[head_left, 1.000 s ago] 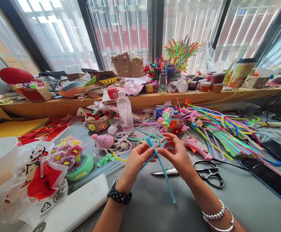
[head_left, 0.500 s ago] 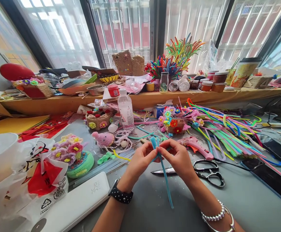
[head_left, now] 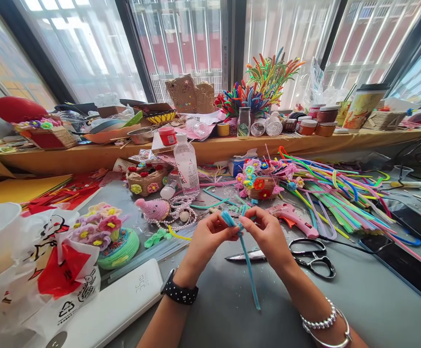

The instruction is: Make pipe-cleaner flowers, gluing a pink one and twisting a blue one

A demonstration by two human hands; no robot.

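Observation:
Over the grey table (head_left: pixel 232 309), both hands pinch a light blue pipe cleaner (head_left: pixel 248 270). My left hand (head_left: pixel 206 241), with a black watch on its wrist, grips the folded top loops of the pipe cleaner. My right hand (head_left: pixel 268 237), wearing silver bracelets, pinches the same piece just to the right. The long tail hangs down toward me between my wrists. Black scissors (head_left: pixel 304 256) lie right of my right hand, with a pink glue gun (head_left: pixel 293 217) just behind them.
A heap of coloured pipe cleaners (head_left: pixel 341 193) spreads at the right. Small flower baskets (head_left: pixel 257 183), a clear bottle (head_left: pixel 186 166), a pink knitted toy (head_left: pixel 155 209) and beads sit behind my hands. A white power bank (head_left: pixel 116 304) and plastic bag (head_left: pixel 50 270) lie at left. A phone (head_left: pixel 402 266) lies at right.
The crossed blue strands have been drawn together into a tight bundle between my fingertips, and the top loops now lean left. Both hands stay in about the same place.

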